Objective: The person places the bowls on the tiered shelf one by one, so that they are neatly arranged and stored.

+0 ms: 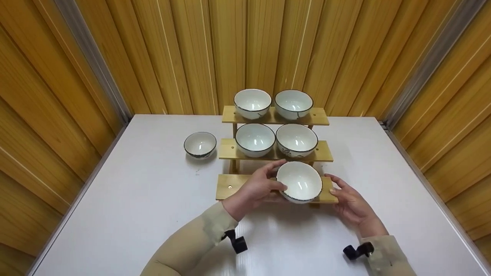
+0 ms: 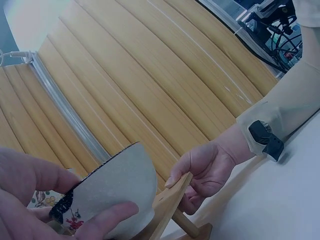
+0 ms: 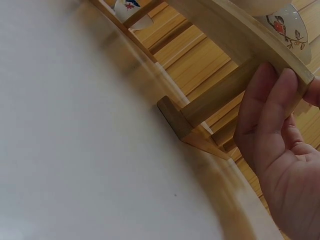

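My left hand [image 1: 262,186] holds a white dark-rimmed bowl [image 1: 300,181] by its left side, thumb at the near rim and fingers spread along the far side. The bowl sits over the right part of the lowest shelf board [image 1: 238,184] of a wooden three-tier stand. In the left wrist view the bowl [image 2: 117,187] looks tilted, with a red flower on its outer wall. My right hand [image 1: 353,201] grips the right end of that same board. In the right wrist view its fingers [image 3: 272,105] lie under the board, and the thumb is mostly out of frame.
Two bowls [image 1: 255,140] stand side by side on the middle board [image 1: 326,151], and two more bowls [image 1: 252,103] on the top board [image 1: 320,116]. A single bowl [image 1: 200,145] rests on the white table [image 1: 145,184] left of the stand. Wood-patterned walls [image 1: 226,50] enclose the back and sides.
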`<state>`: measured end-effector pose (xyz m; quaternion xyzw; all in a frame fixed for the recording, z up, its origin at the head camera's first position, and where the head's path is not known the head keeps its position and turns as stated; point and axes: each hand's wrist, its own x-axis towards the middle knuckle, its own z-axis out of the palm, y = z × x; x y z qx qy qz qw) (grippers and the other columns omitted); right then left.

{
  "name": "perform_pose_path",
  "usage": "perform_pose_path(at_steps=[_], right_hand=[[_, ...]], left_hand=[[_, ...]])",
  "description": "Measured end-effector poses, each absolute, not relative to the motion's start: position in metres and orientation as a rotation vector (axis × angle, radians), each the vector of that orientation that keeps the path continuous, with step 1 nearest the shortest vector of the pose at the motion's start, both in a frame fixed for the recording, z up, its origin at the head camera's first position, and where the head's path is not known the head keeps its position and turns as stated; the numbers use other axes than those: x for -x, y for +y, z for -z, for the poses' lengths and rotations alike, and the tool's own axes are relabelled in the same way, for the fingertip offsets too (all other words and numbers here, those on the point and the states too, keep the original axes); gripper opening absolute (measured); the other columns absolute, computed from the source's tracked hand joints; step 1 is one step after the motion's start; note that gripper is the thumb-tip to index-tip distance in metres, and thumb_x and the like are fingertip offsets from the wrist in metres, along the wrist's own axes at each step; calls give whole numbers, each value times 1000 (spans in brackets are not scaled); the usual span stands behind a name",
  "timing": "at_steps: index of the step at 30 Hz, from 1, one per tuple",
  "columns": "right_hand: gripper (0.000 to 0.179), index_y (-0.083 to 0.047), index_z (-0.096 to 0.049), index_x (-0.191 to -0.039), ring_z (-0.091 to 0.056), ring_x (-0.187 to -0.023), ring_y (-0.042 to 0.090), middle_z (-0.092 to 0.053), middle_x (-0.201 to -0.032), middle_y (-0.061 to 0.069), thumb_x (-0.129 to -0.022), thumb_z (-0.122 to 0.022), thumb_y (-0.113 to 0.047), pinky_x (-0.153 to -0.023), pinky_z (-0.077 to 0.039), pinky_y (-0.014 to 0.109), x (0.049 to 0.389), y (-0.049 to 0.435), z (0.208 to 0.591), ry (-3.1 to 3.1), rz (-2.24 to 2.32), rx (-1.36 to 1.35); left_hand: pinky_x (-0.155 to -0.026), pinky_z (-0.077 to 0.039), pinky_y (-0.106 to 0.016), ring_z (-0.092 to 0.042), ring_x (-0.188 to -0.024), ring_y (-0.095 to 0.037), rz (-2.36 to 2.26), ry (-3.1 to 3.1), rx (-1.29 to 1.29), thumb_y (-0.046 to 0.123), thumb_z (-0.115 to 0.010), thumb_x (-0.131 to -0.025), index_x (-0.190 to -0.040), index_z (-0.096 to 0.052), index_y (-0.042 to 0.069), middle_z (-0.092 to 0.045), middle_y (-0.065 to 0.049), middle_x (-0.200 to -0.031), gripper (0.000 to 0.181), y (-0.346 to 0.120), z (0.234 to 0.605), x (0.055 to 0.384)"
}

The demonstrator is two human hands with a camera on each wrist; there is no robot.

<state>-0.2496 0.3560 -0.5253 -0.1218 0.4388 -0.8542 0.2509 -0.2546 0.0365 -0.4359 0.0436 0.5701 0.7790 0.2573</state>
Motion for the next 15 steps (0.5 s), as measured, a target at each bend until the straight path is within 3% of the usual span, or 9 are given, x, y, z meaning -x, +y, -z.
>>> perform_pose_path(at_steps=[9, 15], right_hand=[[50, -19, -43, -147, -68, -122, 24, -65, -138, 7, -109, -21, 5, -102, -60, 36, 250, 356, 528, 1040, 2329, 398], [49, -21, -43, -147, -69, -120, 23, -66, -138, 6, -109, -24, 4, -102, -60, 35, 250, 357, 528, 1069, 2331, 365]], left_hand=[[-85, -64, -57, -59, -121, -40, -2111, 1544, -121, -23, -62, -82, -153, -48, 19, -46, -21, -149, 84, 45, 439, 255], [-87, -64, -55, -59, -123, -42, -2090, 1545, -124, -21, -62, -84, -155, -46, 21, -44, -21, -151, 84, 46, 440, 259]])
